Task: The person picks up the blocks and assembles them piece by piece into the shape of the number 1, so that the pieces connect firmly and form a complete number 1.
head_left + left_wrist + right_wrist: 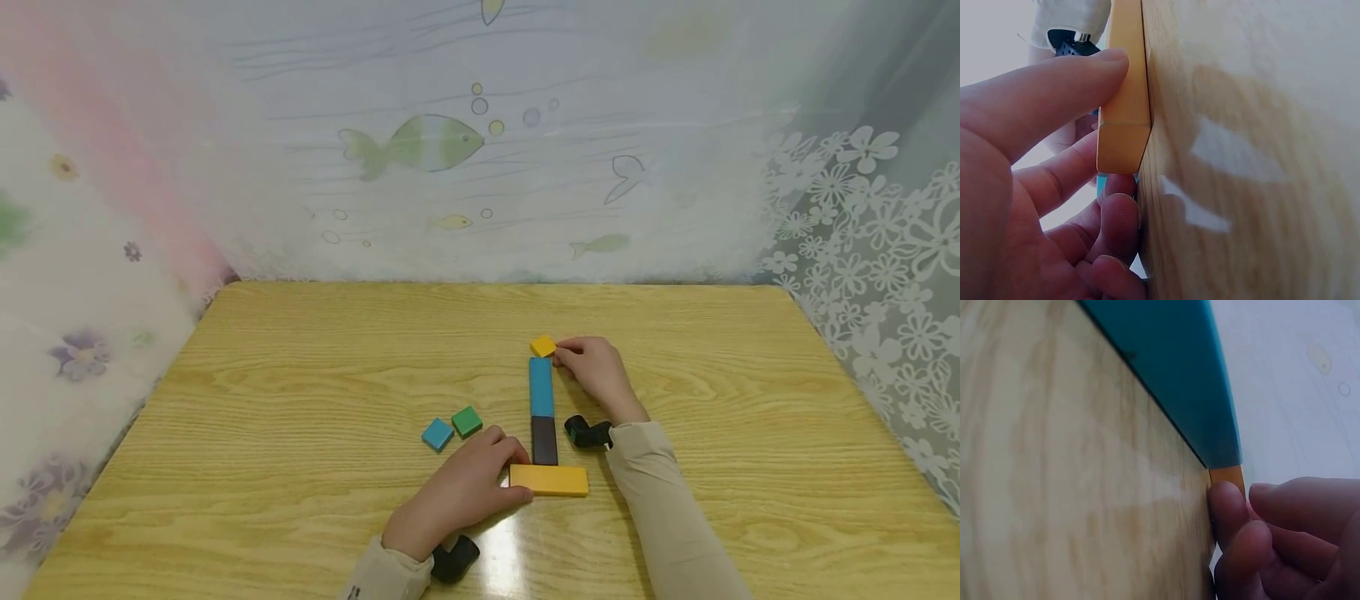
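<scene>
My left hand (467,477) grips the left end of a long yellow block (551,480), thumb on its near side and forefinger on the far side. This block lies crosswise on the table. From its far side a dark block (544,442) and a long blue block (541,386) run end to end away from me. At the far end of the blue one, my right hand (596,371) pinches a small yellow square block (542,346), which sits turned cornerwise. In the right wrist view, fingertips (1229,503) partly hide the small yellow block right by the blue block's end (1222,450).
A small blue square block (438,435) and a small green square block (467,422) lie left of the row, beyond my left hand. Black wrist devices are worn at both cuffs. Patterned curtains (420,208) hang behind and beside the wooden table (300,358).
</scene>
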Tool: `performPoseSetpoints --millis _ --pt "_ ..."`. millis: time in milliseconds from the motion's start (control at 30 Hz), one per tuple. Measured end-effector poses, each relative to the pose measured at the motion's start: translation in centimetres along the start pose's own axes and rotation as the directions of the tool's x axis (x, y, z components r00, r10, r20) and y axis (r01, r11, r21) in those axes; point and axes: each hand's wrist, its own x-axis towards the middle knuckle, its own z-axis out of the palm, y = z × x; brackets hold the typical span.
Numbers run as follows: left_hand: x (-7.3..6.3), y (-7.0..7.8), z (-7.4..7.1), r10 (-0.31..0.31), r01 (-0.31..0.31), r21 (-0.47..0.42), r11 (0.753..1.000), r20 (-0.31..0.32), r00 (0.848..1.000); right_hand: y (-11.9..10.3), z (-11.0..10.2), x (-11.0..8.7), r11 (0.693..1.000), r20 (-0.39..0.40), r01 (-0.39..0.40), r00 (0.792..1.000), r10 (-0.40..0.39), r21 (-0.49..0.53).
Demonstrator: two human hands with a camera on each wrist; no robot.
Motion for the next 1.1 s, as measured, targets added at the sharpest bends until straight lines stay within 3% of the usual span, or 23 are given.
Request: performPoseSetpoints --millis 533,1100 --pt "0.01 0.02 0.04 0.009 -0.009 0.006 1.0 -0.002 1.0 0.39 0.21 0.17 0.992 -0.034 0.042 0.998 -0.046 -0.123" --pt "-0.04 -0.1 0.11 0.008 -0.008 -0.009 1.0 -0.008 1.0 0.38 0.29 0.2 0.99 -0.032 0.046 0.998 -0.051 -0.132"
